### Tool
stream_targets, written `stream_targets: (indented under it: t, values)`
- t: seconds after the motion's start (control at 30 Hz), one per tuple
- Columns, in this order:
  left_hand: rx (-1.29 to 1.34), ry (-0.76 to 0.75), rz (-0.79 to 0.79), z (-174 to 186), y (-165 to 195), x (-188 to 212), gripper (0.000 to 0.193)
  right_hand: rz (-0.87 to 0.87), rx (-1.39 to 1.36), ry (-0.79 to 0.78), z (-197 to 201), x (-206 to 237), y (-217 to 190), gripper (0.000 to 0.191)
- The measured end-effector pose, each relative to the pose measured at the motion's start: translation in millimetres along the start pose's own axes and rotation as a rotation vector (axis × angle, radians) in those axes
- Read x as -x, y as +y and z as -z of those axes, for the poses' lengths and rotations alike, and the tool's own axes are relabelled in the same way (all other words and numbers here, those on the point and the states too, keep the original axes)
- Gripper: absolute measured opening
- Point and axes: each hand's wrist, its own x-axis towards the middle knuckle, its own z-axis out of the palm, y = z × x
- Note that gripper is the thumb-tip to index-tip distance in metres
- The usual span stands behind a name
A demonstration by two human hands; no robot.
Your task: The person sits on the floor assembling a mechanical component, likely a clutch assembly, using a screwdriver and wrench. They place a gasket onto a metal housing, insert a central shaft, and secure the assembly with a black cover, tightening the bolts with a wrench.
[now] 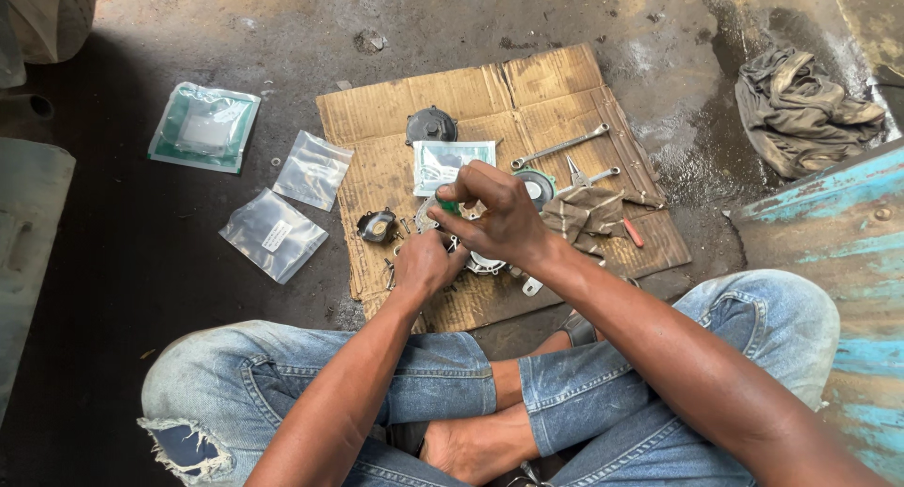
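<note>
Right hand (pixel 499 219) pinching small green-handled tool (pixel 449 205), left hand (pixel 426 264) closed on round metal part (pixel 485 261), worn corrugated cardboard (pixel 556 82) under, spanner (pixel 560 147), greasy rag (pixel 589 211) & clear plastic bags (pixel 273 233) nearby

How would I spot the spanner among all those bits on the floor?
Find the flattened cardboard sheet on the dirty floor in front of the seated person. Near its far right part, beyond the right hand, lies the spanner, a slim silver bar set at a slant. Unlike the pliers just below it, it is one straight piece.
</note>
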Motion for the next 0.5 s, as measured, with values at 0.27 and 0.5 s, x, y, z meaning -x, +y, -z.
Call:
stream_targets:
  t: [0.27,0.5]
  values:
    - [-0.009,-0.009,0.008,0.2,0.9,-0.9,0.048,0.064,-0.13,-0.002,3.6,-1.2,7.6,0.023]
    - [0.003,-0.005,0.044,0.9,2.2,0.9,0.049,0.031,-0.172,0.036,4.2,6.7,17.9,0.023]
